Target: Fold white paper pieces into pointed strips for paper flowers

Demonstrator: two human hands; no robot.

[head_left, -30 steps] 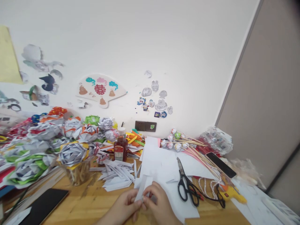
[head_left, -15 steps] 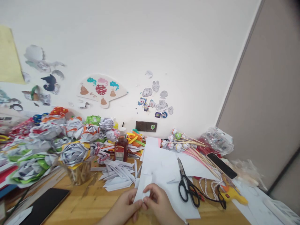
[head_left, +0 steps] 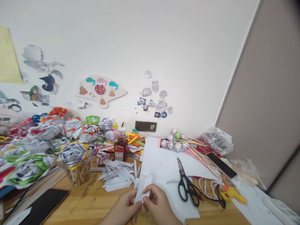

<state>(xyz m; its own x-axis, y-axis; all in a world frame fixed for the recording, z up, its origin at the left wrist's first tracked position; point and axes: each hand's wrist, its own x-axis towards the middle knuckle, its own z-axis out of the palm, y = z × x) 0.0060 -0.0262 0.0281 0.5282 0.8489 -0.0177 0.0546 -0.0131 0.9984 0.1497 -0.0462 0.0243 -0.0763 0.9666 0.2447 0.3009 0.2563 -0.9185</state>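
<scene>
Left of the scissors [head_left: 181, 173], the left hand [head_left: 126, 203] and the nearer right hand [head_left: 158, 201] pinch a white paper strip [head_left: 141, 190], its long axis seemingly pointing away.

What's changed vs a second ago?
The right hand's thumb and forefinger have parted slightly, showing more of the long white paper strip between them. Nothing let go: the left hand still grips it too. The black-handled metal scissors stayed put.

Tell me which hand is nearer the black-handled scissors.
Right. The right hand is left of the scissors, not touching them; the left hand lies farther left, beyond the right hand.
</scene>
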